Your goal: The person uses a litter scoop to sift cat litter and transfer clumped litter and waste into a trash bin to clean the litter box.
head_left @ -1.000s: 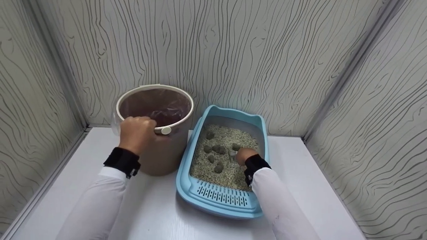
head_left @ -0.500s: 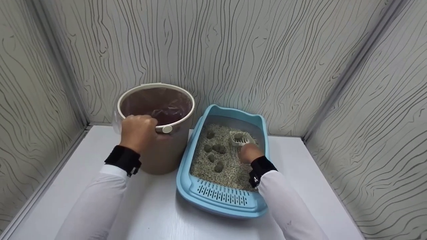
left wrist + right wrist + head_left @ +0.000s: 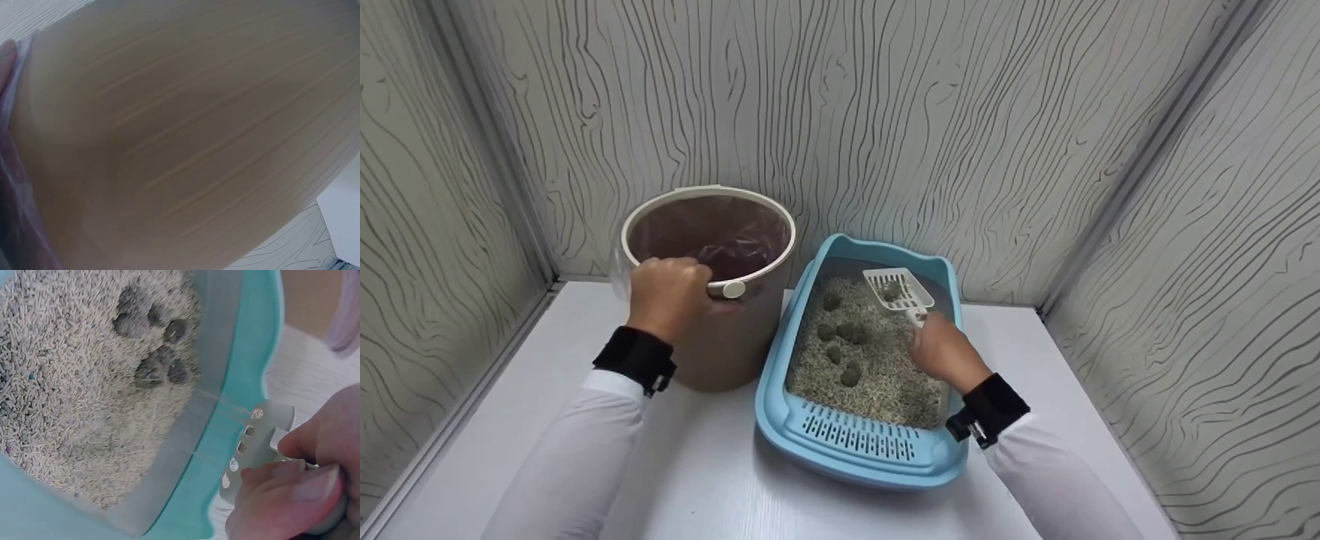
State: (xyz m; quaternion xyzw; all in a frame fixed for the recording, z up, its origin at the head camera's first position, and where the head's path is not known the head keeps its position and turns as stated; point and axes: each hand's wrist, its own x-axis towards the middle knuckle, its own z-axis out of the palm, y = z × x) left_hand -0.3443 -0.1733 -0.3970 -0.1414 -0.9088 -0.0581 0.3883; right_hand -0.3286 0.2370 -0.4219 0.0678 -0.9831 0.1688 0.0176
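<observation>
My left hand (image 3: 667,296) grips the near rim of a brown trash bin (image 3: 731,337) lined with a thin plastic bag (image 3: 682,232). The bin's ribbed side (image 3: 197,129) fills most of the left wrist view. In my right hand (image 3: 949,351) is the handle of a white slotted litter scoop (image 3: 917,292). A dark clump (image 3: 891,290) rests on its blade, raised over the far right part of the litter. Several more clumps (image 3: 851,332) lie on the pellet litter (image 3: 877,401) in a blue litter box (image 3: 772,397). The right wrist view shows the scoop (image 3: 267,422) mostly behind my fingers.
Bin and litter box stand close together on a white table (image 3: 697,465). A wood-grain panel wall (image 3: 885,135) rises right behind them, and side panels (image 3: 1222,285) flank the table. The box's high rear rim lies beyond the scoop.
The scoop has come up out of the litter with a clump on it, and my right hand has turned and shifted to the right. My left hand stays on the bin rim.
</observation>
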